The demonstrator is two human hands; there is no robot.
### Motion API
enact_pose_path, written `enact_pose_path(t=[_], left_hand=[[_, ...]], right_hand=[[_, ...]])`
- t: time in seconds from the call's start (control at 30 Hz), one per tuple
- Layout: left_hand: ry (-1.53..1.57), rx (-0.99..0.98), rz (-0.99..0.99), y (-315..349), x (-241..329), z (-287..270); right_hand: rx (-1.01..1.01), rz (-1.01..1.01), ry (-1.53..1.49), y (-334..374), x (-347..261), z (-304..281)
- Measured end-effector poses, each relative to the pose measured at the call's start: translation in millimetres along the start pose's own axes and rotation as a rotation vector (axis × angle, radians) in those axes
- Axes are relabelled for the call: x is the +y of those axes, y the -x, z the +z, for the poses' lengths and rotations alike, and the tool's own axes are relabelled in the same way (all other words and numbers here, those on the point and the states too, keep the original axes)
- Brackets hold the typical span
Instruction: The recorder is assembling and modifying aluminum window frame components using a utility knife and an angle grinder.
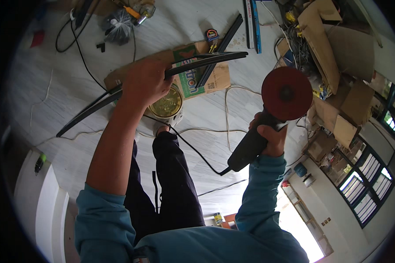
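My left hand [145, 83] is closed around long black strips [206, 62], which look like trim or channel lengths. They are held up at a slant, their ends reaching out on both sides of the fist. In my right hand [273, 138] is a dark angle grinder [249, 149], its red disc [287, 93] pointing up and away from me. The disc is apart from the strips. A black cord [193, 147] leaves the grinder's rear end and runs left. Under my left hand is a round tin [167, 105] with a gold-coloured top.
A flattened cardboard piece [221, 75] lies on the pale floor, with a dark bar [226, 41] and a tape measure [212, 36] on or by it. Cables [228, 105] cross the floor. Cardboard boxes [320, 39] and tangled wires crowd the right. A plastic bag [118, 28] sits far left.
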State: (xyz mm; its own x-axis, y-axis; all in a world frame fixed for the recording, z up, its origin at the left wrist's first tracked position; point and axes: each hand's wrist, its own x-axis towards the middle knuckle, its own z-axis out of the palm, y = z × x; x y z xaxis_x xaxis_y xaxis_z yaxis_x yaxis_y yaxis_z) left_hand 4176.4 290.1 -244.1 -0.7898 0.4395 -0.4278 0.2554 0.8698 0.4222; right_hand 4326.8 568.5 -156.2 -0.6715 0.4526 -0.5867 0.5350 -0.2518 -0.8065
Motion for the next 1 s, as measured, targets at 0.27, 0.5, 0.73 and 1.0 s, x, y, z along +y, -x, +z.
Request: enact_pose_path(t=[0.27,0.5,0.73,1.0], left_hand=[[-0.026,-0.162,-0.015,-2.8,-3.4,-17.7],[0.161,-0.071,0.09,39.1,-24.7,-108.9],[0.53,0.02,-0.08,79.6,-73.2,-179.8],[0.961,0.175,0.027,95.9,-159.7,-107.5]], right_hand=[[0.084,0.186,-0.388,57.4,72.0,-4.9],[0.11,0.257,-0.456,118.4,98.9,2.2],[0.053,0.238,-0.545,154.2,97.1,31.5],[0.079,0.123,-0.578,189.2,95.6,90.3]])
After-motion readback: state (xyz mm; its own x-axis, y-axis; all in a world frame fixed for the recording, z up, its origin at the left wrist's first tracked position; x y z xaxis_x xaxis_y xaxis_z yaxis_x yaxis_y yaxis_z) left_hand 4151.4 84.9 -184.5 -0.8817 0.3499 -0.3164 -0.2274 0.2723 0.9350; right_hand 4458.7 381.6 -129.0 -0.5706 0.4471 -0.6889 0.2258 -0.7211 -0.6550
